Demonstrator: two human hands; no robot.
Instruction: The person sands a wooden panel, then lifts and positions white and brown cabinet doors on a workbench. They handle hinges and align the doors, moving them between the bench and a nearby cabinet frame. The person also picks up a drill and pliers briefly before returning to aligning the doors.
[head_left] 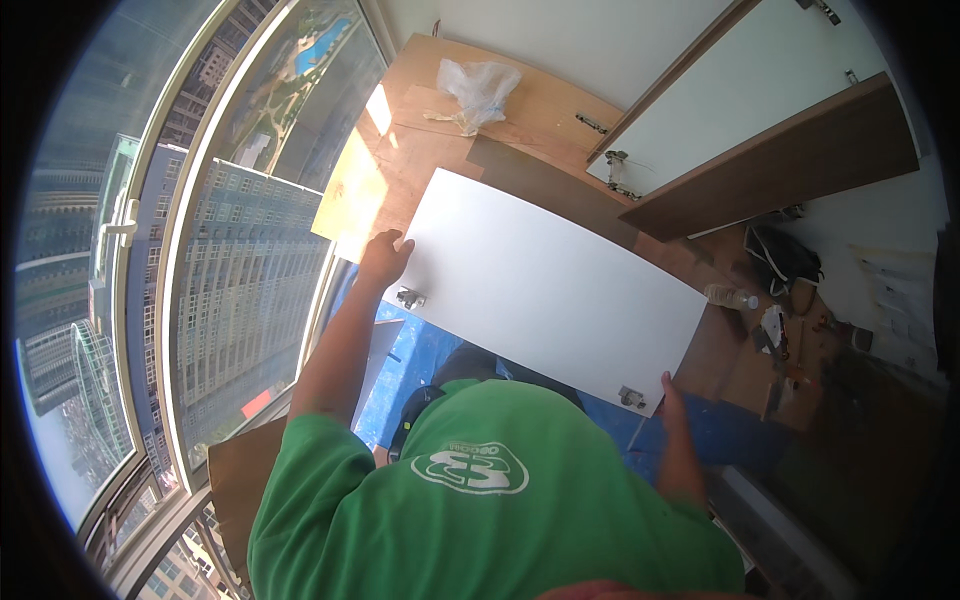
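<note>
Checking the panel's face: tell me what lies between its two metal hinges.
The white panel is bare between the left hinge and the right hinge, as the head view shows.

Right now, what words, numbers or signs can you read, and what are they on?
Green shirt: a white emblem with lettering, which I won't copy out.
Pale sheet, far right: any marks are too blurred to read.
White panel: none visible.

A window [174,300] is framing towers [245,260] at left; sunlight [378,110] is striking tan board [550,105]; a white wall [530,40] is rising behind; blue sheeting [425,345] is lying below.
</note>
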